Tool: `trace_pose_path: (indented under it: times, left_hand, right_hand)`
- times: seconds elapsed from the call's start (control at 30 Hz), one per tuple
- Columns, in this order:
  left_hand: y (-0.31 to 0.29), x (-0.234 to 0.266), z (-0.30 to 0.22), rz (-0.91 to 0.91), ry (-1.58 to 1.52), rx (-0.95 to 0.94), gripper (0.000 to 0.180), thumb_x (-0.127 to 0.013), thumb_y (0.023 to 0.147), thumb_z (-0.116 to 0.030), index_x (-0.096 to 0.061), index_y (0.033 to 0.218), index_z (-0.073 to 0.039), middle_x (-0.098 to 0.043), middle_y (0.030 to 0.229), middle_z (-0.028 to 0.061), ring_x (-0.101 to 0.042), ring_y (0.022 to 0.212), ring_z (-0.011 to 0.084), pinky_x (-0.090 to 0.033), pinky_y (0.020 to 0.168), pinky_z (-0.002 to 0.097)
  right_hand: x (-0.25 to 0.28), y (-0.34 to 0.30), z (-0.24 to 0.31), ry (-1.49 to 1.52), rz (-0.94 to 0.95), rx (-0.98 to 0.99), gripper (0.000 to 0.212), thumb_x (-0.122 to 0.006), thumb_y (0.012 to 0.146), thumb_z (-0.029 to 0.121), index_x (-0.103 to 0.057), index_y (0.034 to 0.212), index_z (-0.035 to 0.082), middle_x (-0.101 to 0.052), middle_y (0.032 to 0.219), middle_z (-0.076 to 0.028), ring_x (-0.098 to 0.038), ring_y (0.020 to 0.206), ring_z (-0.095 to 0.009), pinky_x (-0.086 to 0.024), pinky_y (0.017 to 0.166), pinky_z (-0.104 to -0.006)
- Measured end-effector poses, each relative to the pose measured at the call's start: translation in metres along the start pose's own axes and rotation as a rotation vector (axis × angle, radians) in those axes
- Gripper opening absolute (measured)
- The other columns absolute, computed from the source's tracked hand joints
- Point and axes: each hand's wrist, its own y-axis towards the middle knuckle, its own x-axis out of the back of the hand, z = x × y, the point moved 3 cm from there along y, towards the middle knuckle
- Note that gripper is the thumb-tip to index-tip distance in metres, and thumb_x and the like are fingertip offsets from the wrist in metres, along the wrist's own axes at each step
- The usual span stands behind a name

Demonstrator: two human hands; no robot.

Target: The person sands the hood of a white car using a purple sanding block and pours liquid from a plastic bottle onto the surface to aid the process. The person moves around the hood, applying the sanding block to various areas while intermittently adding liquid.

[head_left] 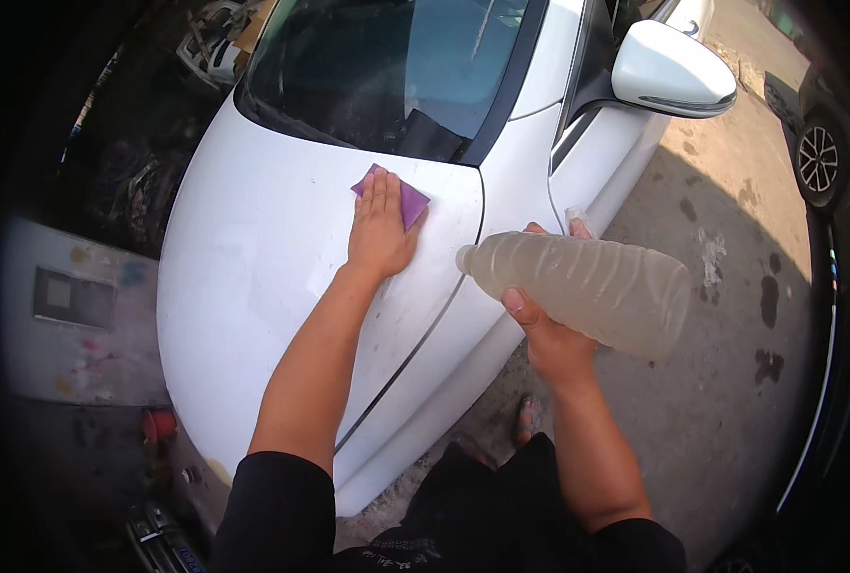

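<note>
A folded purple sheet of sandpaper (411, 203) lies against the white car hood (253, 220), close to the windshield's lower edge. My left hand (379, 229) presses it down with the fingers held together, and its edges show on both sides of them. To the right, my right hand (554, 339) grips a ribbed, translucent plastic bottle (587, 286) from below. The bottle is tilted on its side, its narrow neck pointing left over the gap between hood and fender. Cloudy-looking contents or walls make its fill level hard to tell.
A white side mirror (673, 72) juts out beyond the windshield (377, 76). A dark car's wheel (819, 156) stands at the far right on the concrete floor (730, 258). Left of the hood are a stained pale panel (91, 325) and a red container (159, 426).
</note>
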Motion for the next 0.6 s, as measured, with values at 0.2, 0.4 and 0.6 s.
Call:
trace_pose_path:
  times: [0.2,0.4,0.6]
  left_hand:
    - [0.018,0.005,-0.050,-0.033,-0.098,-0.139,0.065,-0.035,0.103,-0.045,-0.029,0.152,-0.004,-0.023,0.160,0.0168,-0.018,0.149,0.0308,-0.014,0.121,0.0386]
    - [0.041,0.010,0.040,0.002,0.033,-0.005,0.058,-0.040,0.100,-0.028,-0.030,0.152,-0.005,-0.024,0.160,0.0136,-0.020,0.149,0.0272,-0.013,0.122,0.0352]
    - [0.033,0.017,0.007,-0.044,-0.095,-0.333,0.060,-0.046,0.091,-0.019,-0.038,0.149,-0.009,-0.031,0.158,0.0121,-0.026,0.147,0.0268,-0.016,0.122,0.0373]
  right_hand:
    - [0.006,0.003,-0.016,-0.024,-0.012,0.026,0.096,-0.077,0.082,0.009,-0.012,0.152,-0.002,-0.048,0.140,-0.024,-0.049,0.128,-0.027,-0.043,0.105,-0.0408]
    - [-0.007,0.010,-0.017,0.001,0.009,0.012,0.094,-0.077,0.082,0.007,-0.014,0.151,-0.003,-0.050,0.138,-0.024,-0.050,0.129,-0.028,-0.044,0.106,-0.0409]
    - [-0.020,0.034,-0.020,-0.063,0.046,0.120,0.090,-0.076,0.082,0.004,-0.017,0.150,-0.002,-0.042,0.141,-0.020,-0.048,0.132,-0.029,-0.045,0.105,-0.0419]
